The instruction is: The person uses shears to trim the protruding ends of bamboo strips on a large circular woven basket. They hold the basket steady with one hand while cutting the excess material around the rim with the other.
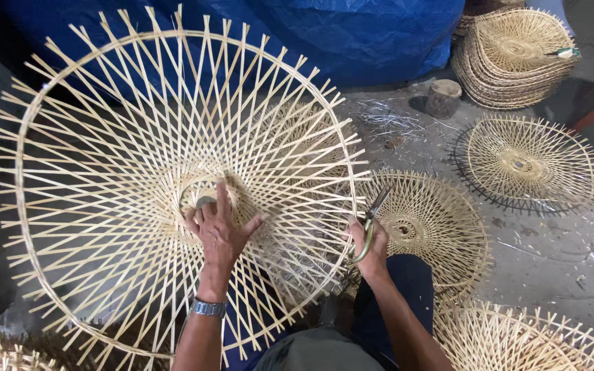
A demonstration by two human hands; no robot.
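Two bare hands work at one large woven frame point(173, 137) of pale bamboo strips, a wide open-lattice disc with a hoop around its edge and loose strip ends sticking out past it. It stands tilted up in front of the person, filling the left and middle of the view, its lower edge near the person's lap.

The left hand point(220, 230) lies flat against the lattice close to the frame's centre ring, its fingers point(223, 198) spread and released — pressing on the strips rather than gripping anything. A metal watch point(208, 308) sits on that wrist.

The right hand point(371, 245) is at the frame's lower right edge, fingers clenched around the handle of a pair of shears point(371, 218), whose blades point up and to the right, just beside the strip ends.

On the concrete floor point(551, 261) to the right lie more woven frames: one point(427, 223) just behind the right hand, another point(527, 165) with a dark rim farther off, and a stack point(513, 58) near the top right corner. A short log stump point(443, 97) stands between the stack and a blue tarp point(352, 34) — the tarp hangs behind the large frame.
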